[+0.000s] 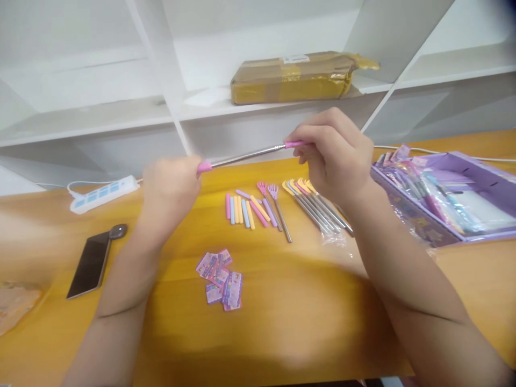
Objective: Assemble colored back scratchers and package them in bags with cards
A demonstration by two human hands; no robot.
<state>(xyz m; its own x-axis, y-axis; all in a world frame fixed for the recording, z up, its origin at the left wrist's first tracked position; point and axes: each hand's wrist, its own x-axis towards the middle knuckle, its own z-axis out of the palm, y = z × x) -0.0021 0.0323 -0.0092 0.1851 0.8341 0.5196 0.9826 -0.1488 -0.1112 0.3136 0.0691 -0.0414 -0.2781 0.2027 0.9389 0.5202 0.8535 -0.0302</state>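
Observation:
A telescopic back scratcher [248, 156] with a silver rod is stretched between my hands above the table. My left hand [171, 193], slightly blurred, is closed around its pink grip end. With thumb and fingers, my right hand [332, 153] pinches the pink piece at the other end; the tip is hidden in the fingers. Below lie pink, blue, yellow and purple handle sleeves [238, 209]. Beside them rest a pink and a purple claw-headed back scratcher [280, 209]. Several more back scratchers [316, 204], mostly yellow-headed, lie in a row under my right hand.
Small printed cards [221, 279] are piled at the table's middle. A purple box [439, 236] of packaged items stands right. On the left are a power strip [105, 193], a dark phone-like slab [89, 264] and a mouse [118, 231]. A taped parcel [290, 80] sits on the shelf.

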